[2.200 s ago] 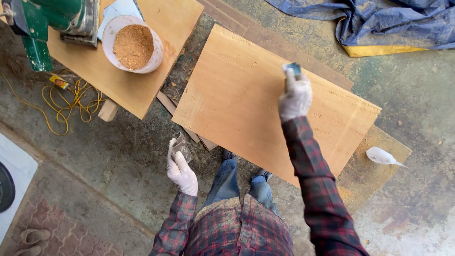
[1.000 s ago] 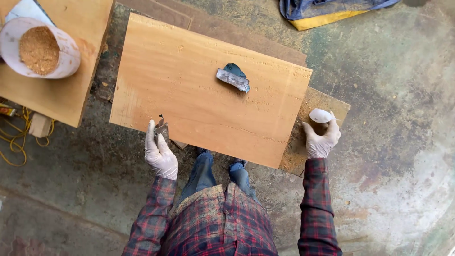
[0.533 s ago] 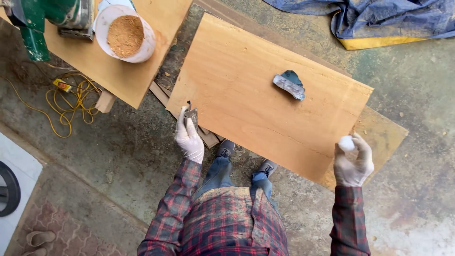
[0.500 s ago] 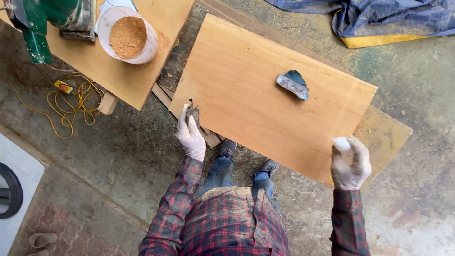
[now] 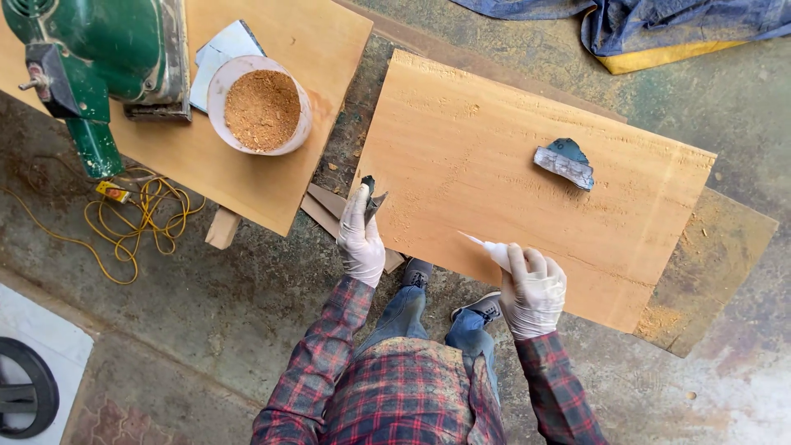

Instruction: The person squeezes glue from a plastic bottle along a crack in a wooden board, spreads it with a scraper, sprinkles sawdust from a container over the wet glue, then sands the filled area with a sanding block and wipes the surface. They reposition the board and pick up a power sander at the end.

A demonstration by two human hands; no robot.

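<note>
Glue work looks to be the step in hand: the right hand, gloved, is closed around a small white squeeze bottle whose nozzle points onto the large wooden board near its near edge. The left hand, also gloved, pinches a small dark scraper at the board's near-left corner. As a judgement, the next move calls for a steady squeeze while keeping the nozzle tip on the wood.

A folded scrap of sandpaper lies toward the board's right half, apart from both hands. Left of the board, a second board carries a white tub of sawdust and a green power sander; a yellow cord coils on the floor. Nothing blocks the nozzle.
</note>
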